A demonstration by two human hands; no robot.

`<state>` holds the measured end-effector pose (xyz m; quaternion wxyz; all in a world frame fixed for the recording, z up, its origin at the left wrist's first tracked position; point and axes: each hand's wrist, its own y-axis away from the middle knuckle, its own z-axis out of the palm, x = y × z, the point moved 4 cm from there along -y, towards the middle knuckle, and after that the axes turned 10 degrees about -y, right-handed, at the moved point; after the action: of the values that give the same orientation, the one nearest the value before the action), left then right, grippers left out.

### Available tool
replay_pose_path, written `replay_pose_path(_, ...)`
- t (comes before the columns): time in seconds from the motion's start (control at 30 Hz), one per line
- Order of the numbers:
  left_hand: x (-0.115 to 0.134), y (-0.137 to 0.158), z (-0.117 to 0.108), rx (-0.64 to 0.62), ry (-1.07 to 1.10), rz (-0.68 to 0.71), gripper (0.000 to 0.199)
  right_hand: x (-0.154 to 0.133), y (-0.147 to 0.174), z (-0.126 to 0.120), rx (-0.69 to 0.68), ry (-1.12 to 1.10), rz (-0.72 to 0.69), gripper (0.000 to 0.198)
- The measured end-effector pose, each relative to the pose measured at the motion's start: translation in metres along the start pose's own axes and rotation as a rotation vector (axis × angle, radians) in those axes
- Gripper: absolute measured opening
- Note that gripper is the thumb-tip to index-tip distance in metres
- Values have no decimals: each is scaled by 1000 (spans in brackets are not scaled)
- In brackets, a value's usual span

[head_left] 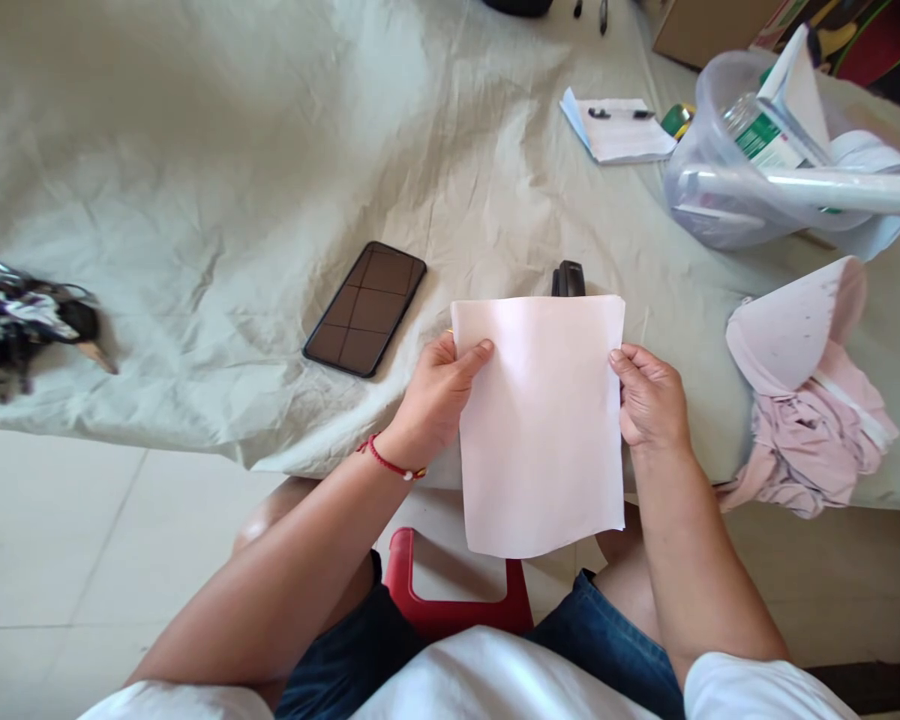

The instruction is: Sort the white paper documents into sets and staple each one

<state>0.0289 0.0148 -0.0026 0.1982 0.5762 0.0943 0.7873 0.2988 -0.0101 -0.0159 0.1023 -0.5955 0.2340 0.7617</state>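
The left hand and right hand are grasping pale paper by opposite side edges, the thumbs pressing on its face and the other fingers partly hiding. The paper is spanning the worktop's near edge in view, right of the phone. Light, level pinching should be serving best, sparing the paper creases.

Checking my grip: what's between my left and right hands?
The head view shows a pale pink sheet, gripped by your left hand and right hand.
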Motion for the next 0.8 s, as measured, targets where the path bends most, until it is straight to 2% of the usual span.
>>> replay_pose_path(0.13,-2,-1,0,3,13,4,53,1,-2,-2,-14,13,-14,46)
replay_pose_path(0.27,-2,-3,-2,8,22,7,55,-3,-2,-1,-59,74,-47,54)
replay_pose_path(0.37,9,-2,-4,21,0,88,52,-10,1,5,-150,92,-4,54)
replay_pose_path(0.43,20,2,-4,6,-14,173,49,-19,2,9,-162,47,-31,48)
replay_pose_path(0.53,31,10,0,-113,-50,229,48,-41,1,11,-85,-49,-232,40)
replay_pose_path(0.63,28,19,8,-277,-176,176,43,-64,2,6,48,-82,-457,35)
replay_pose_path(0.7,27,23,14,-334,-306,174,33,-80,7,4,101,-96,-585,29)
replay_pose_path(0.77,34,28,19,-335,-424,274,35,-98,19,8,61,-141,-720,15)
replay_pose_path(0.8,42,30,21,-320,-466,365,41,-107,26,11,19,-169,-792,16)
